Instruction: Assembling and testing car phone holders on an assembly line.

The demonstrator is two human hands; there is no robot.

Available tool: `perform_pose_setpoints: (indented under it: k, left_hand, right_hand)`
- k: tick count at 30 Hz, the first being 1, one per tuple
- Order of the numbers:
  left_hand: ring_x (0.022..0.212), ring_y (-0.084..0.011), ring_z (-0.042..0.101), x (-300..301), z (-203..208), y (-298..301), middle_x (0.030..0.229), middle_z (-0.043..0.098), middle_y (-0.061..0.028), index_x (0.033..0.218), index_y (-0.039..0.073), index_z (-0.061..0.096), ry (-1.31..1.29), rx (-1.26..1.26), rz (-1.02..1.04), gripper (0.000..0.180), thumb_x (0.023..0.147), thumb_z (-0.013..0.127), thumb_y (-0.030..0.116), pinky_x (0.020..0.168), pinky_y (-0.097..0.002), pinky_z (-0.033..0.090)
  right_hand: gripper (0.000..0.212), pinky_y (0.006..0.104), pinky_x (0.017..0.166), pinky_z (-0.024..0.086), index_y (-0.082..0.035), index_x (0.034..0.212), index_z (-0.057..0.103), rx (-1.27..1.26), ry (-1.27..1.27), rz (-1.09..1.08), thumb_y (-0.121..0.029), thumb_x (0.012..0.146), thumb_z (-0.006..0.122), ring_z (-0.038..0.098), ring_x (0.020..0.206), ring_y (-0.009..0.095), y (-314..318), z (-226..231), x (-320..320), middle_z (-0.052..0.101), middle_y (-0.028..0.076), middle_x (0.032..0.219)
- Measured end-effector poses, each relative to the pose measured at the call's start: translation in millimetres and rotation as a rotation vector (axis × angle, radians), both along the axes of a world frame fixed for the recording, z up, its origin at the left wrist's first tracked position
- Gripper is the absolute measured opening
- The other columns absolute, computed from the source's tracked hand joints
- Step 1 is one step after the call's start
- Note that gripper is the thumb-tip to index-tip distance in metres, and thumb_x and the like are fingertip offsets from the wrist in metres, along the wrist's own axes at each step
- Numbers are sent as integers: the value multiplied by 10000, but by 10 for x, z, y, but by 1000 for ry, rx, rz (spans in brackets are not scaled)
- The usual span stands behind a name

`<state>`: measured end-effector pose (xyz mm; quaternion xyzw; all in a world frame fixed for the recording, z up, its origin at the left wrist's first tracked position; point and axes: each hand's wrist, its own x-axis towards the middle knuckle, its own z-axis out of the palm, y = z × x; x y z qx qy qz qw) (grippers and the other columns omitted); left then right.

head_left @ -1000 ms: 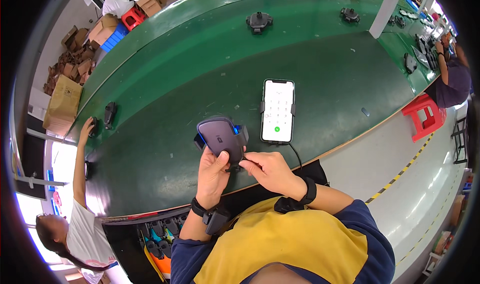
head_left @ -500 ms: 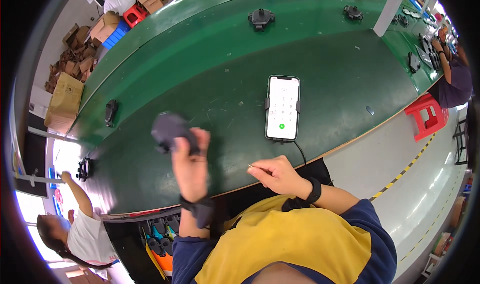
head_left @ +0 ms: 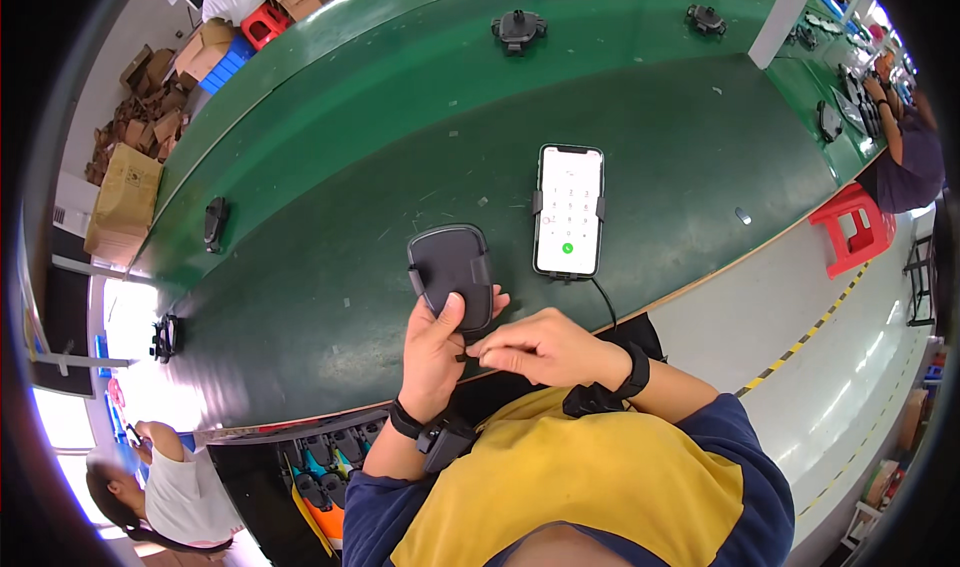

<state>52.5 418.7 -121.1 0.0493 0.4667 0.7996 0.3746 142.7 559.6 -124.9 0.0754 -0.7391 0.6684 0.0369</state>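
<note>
My left hand grips a black phone holder by its lower part, thumb across the front and fingers behind. Its padded face points up, with a clamp arm on each side. Close against the holder's lower end is my right hand, thumb and forefinger pinched together. Whatever lies in that pinch is too small to make out. Right of the held holder, a phone with a lit number keypad rests between the clamp arms of another black holder. A black cable runs from its lower end toward the table's near edge.
More black holders stand on the green table: one at the far middle, one at the far right, one at the left. Co-workers sit at both ends. A white post rises at the right; a red stool stands beyond the edge.
My left hand has brought the holder right and nearer, turning its padded face up. My right hand has moved left to the holder's lower end. The co-worker at left has drawn an arm back.
</note>
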Motion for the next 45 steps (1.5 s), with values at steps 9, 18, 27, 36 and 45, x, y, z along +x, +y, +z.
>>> perform_pose_setpoints:
  k: [9, 18, 27, 36, 45]
  left_hand:
    - [1016, -301, 562, 11, -37, 46, 1077, 561, -189, 1167, -26, 416, 35, 10, -4, 394, 902, 503, 252, 890, -396, 458]
    - [912, -279, 605, -207, 28, 3, 1026, 581, -181, 1138, -31, 445, 107, -73, 70, 367, 897, 510, 238, 847, -400, 486]
    - [776, -217, 597, -2495, 115, -204, 888, 586, -134, 1051, -49, 503, 198, -326, 230, 292, 861, 565, 164, 731, -350, 523]
    - [1036, -279, 510, -3278, -423, 262, 1081, 536, -164, 1116, 48, 508, 1239, -1661, 405, 375, 783, 603, 192, 783, -542, 417]
    - [1276, -284, 242, -3574, -383, 593, 1337, 322, -130, 1244, 79, 419, 1124, -1805, 251, 591, 712, 608, 256, 863, -638, 284]
  right_hand:
    - [189, 232, 493, 462, -32, 1007, 617, -151, -52, -67, -141, 894, 511, 572, 488, 111, -18, -71, 21, 656, 56, 801]
    - [181, 225, 504, 475, -6, 995, 599, -155, -54, -163, -109, 896, 486, 600, 537, 113, 210, 109, 191, 662, 72, 799]
    - [254, 201, 413, 365, 11, 1003, 554, -216, 80, -1093, -198, 934, 427, 452, 427, 61, 1116, -222, 544, 586, 48, 640]
    - [201, 204, 439, 348, 1, 950, 594, 443, 68, -1130, -161, 911, 481, 445, 447, 63, 1195, -546, 469, 521, 25, 549]
    - [157, 203, 464, 382, 11, 932, 595, 423, 37, -1089, -112, 888, 508, 494, 470, 90, 1230, -505, 451, 522, 46, 541]
